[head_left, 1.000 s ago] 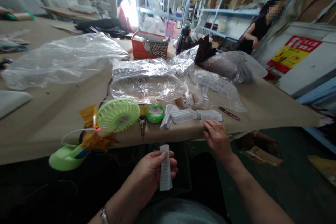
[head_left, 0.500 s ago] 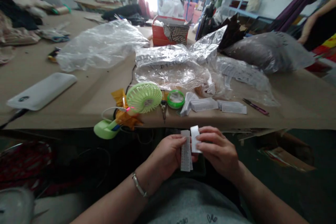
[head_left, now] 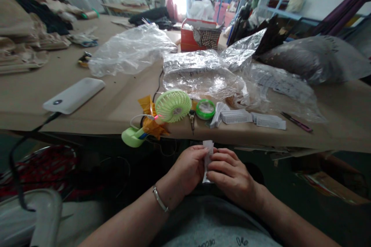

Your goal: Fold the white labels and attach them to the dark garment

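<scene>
Just below the table edge, in front of my body, my two hands come together around printed white labels [head_left: 208,162]. My left hand [head_left: 189,168] is closed, its thumb pressing on the upper part of the strips. From the other side my right hand [head_left: 230,171] curls its fingers over the same labels and covers much of them. Whether they form one stack cannot be made out. On the table beyond lie bundles of similar white labels [head_left: 237,116], beside a round green container [head_left: 205,109] with whitish contents.
A green fan [head_left: 173,105] with orange tape stands at the table's front edge, near a small screwdriver-like tool [head_left: 192,120]. To the right lies a pair of thread snips [head_left: 297,122]. Clear plastic bags [head_left: 203,73] spread behind. A white power bank [head_left: 74,95] with a cable is at left.
My right hand has moved left against my left hand, bringing its white labels onto the strips held there. The view has turned slightly left, and the arm at the far right has left the picture.
</scene>
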### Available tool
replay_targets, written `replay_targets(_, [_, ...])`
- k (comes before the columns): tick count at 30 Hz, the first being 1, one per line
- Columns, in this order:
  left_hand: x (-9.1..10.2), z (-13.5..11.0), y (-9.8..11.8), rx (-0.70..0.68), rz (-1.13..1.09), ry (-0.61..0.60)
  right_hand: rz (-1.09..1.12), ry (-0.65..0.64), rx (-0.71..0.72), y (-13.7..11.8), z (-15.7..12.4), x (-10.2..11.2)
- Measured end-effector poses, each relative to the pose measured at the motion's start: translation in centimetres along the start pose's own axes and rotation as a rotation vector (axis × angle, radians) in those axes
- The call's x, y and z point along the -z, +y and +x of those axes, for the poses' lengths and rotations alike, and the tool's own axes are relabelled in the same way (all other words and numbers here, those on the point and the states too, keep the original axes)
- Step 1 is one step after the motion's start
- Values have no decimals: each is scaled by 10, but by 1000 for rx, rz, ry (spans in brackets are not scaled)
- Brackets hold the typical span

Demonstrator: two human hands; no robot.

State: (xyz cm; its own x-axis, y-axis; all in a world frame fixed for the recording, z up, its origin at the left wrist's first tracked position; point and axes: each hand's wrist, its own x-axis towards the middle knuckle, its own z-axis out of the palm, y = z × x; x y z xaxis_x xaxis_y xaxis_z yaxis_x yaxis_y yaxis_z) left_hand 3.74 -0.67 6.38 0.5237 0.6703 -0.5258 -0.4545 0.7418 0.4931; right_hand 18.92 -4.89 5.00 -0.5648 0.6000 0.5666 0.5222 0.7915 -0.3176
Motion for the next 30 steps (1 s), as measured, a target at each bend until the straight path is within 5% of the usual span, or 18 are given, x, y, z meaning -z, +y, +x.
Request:
replay_targets(15, [2, -1, -4, -57, 3, -46, 98, 60, -97, -3, 0, -2])
replay_targets(19, [2, -6, -2, 32, 73, -77, 307, 237, -475, 5, 0, 1])
replay_targets(22, [1, -10, -3, 63, 139, -115, 603, 222, -811, 14, 6, 1])
replay_targets(25, [2, -13, -4, 54, 171, -151, 920, 169, -915, 18, 14, -2])
replay_targets(30, [7, -14, -6, 87, 143, -219, 1092, 260, -987, 13, 18, -11])
